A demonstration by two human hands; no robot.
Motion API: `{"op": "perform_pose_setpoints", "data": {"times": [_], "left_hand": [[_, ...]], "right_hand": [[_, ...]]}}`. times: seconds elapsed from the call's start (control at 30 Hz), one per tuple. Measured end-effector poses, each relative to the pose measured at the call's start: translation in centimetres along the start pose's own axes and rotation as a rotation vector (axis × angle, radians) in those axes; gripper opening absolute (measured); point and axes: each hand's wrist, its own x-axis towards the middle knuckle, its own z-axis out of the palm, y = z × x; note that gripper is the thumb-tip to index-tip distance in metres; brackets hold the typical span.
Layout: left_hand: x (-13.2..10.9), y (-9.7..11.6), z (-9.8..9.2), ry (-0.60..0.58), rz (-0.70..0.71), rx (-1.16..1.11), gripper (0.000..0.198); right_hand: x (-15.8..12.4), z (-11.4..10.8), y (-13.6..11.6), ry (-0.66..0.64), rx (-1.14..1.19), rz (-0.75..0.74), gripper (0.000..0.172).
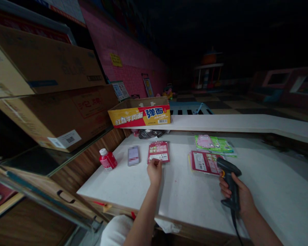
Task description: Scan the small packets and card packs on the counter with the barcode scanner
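Observation:
My right hand (237, 196) is wrapped round a black handheld barcode scanner (232, 181) with a cord running down from its grip. The scanner's head overlaps the right end of a red flat packet (204, 162), which lies on the white counter with a yellow edge showing under it. At the near edge of another stack of red flat packets (158, 150), my left hand (154, 169) has its fingers curled in a pinch on the top packet's lower edge. Green packets (220, 145) with a pink one (204, 140) on top lie just behind the right-hand packet.
On the counter (179, 201) a phone (133, 155) and a red bottle with a white cap (108, 159) stand to the left. A yellow and red open carton (143, 116) sits on the raised white ledge (233, 121). Large cardboard boxes (59, 112) are stacked at far left.

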Motion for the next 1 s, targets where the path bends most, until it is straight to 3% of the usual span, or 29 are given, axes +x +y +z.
{"op": "perform_pose_setpoints", "data": {"times": [0.07,0.1,0.17,0.27,0.5,0.73,0.87,1.0], "left_hand": [[0.5,0.3,-0.2,-0.074,0.163,0.167,0.009],[0.8,0.3,-0.1,-0.118,0.214,0.217,0.015],[1.4,0.1,0.0,-0.202,0.254,0.252,0.026],[2.2,-0.5,0.4,-0.271,0.239,0.207,0.026],[3.0,-1.3,0.6,-0.275,0.215,0.099,0.021],[2.0,0.7,0.8,-0.273,0.393,0.442,0.026],[0.4,2.7,3.6,-0.338,0.442,0.491,0.024],[-1.6,4.5,8.2,-0.519,0.257,0.378,0.016]], "right_hand": [[-0.1,0.1,0.0,0.001,0.018,0.001,0.029],[-0.1,0.1,0.0,0.002,0.025,0.0,0.029],[-0.1,0.1,0.0,0.0,0.036,-0.003,0.029],[0.0,0.1,0.0,-0.006,0.042,-0.001,0.03],[-0.2,0.5,0.0,0.016,0.026,-0.017,0.03],[0.0,0.4,-0.2,0.02,0.023,-0.036,0.033],[0.1,0.5,-0.4,0.016,0.032,-0.069,0.032],[0.1,0.8,-0.5,0.022,0.04,-0.08,0.033]]}}
